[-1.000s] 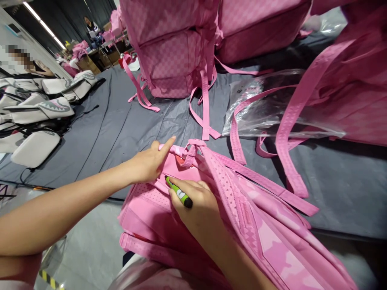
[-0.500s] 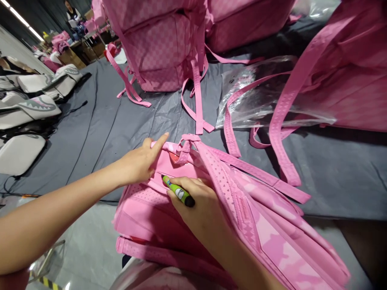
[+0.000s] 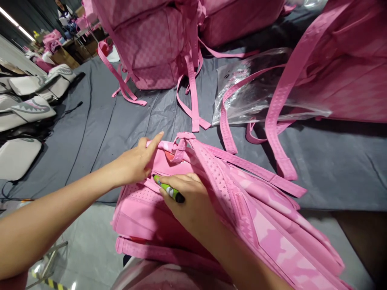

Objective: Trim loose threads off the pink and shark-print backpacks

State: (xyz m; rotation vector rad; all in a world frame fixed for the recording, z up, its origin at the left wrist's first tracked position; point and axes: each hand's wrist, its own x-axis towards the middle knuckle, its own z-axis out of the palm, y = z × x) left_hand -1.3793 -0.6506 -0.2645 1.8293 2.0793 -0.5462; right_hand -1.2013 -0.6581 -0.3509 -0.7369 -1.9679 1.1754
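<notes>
A pink camouflage backpack lies tilted at the table's near edge, its back panel and perforated straps facing me. My left hand grips the backpack's top edge, thumb and fingers closed on the fabric. Between the fingers of my right hand is a green marker pen with a black end. The pen's tip points at a seam or zip line on the back panel, close to my left fingers; whether it touches is hard to see. A looped pink top handle stands just above.
Pink checkered backpacks stand at the back of the dark cloth-covered table. A clear plastic bag and dangling pink straps lie to the right. White backpacks with shark-mouth prints sit at left. A person is far behind.
My right hand with the marker pen has shifted slightly left, and the pen tip is nearer my left fingers. My left hand keeps its hold. The whole view has shifted a little.
</notes>
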